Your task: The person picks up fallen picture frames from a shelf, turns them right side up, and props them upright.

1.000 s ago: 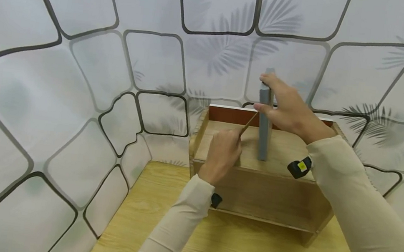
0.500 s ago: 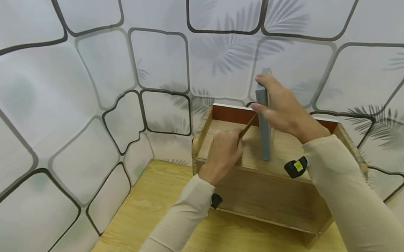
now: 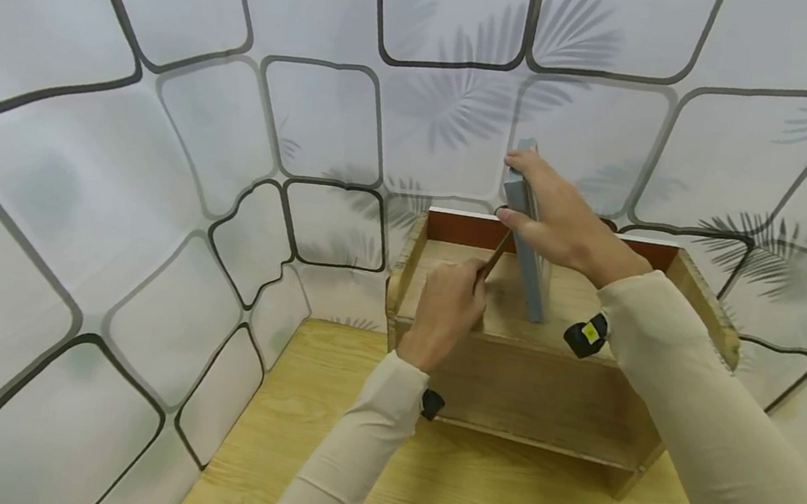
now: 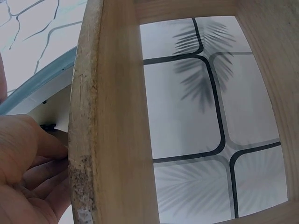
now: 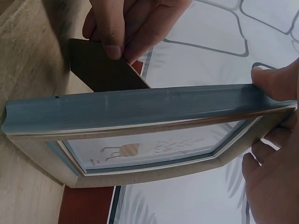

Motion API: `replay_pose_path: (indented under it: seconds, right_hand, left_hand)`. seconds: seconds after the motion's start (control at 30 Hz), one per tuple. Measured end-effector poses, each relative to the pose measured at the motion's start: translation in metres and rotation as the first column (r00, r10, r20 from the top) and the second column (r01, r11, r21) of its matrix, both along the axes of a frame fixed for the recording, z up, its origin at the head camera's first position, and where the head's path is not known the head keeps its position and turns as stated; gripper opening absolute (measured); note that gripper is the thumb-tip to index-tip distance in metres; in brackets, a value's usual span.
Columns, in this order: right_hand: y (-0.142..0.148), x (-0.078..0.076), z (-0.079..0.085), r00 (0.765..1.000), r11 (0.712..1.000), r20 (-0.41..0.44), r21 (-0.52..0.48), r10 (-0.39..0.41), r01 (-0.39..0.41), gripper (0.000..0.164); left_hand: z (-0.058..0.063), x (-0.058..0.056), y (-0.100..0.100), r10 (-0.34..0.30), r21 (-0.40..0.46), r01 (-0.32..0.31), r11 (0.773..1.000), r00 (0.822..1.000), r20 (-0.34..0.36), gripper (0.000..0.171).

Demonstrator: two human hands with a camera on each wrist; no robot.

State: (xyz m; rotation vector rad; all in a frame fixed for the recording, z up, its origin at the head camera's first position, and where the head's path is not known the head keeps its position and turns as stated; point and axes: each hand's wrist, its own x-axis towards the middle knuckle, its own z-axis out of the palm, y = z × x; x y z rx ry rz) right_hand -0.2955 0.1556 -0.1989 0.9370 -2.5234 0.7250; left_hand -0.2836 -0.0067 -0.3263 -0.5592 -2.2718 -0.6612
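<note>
A picture frame (image 3: 528, 271) with a blue-grey edge stands on the top board of a small wooden shelf (image 3: 439, 269), its upper end leaning left in the head view. My right hand (image 3: 566, 217) grips it near the top, thumb on the near edge and fingers over the far side. Behind the frame, my left hand (image 3: 449, 301) pinches the flat brown stand flap (image 5: 105, 67), which is swung out from the back. In the right wrist view, the frame's front shows a small drawing (image 5: 128, 150). The left wrist view shows my left hand (image 4: 28, 172) partly hidden by a wooden board.
A low reddish-brown strip (image 3: 466, 230) runs along the shelf's back. Below the top board is a compartment (image 3: 537, 395). The shelf stands on a yellow wood-grain table (image 3: 294, 407), against patterned walls (image 3: 313, 123).
The picture frame's top has tipped to the left, carried by my right hand, while its bottom end stays on the shelf. My left hand keeps its pinch on the stand flap.
</note>
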Motion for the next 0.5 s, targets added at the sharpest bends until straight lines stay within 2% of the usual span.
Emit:
replay_pose_path:
  seconds: [0.17, 0.3, 0.43, 0.5]
  right_hand:
    - [0.002, 0.000, 0.000, 1.000, 1.000, -0.007, 0.009, -0.003, 0.003, 0.068]
    - [0.003, 0.002, 0.002, 1.000, 1.000, 0.011, 0.002, 0.003, -0.003, 0.069]
    - [0.005, 0.003, 0.007, 0.999, 0.998, 0.028, -0.057, 0.026, -0.025, 0.061]
    - [0.007, 0.003, 0.012, 0.999, 0.996, 0.021, -0.089, 0.034, -0.032, 0.057]
  left_hand:
    - [0.001, 0.000, 0.000, 0.015, -0.029, -0.015, 0.999, 1.000, 0.010, 0.011]
    - [0.002, 0.007, 0.000, 0.054, -0.050, -0.058, 0.997, 0.996, -0.072, 0.017]
    - [0.005, 0.018, 0.004, 0.033, 0.045, -0.026, 0.999, 0.986, -0.165, 0.030]
    - [0.008, 0.022, 0.008, -0.011, 0.113, 0.031, 0.993, 0.985, -0.175, 0.035]
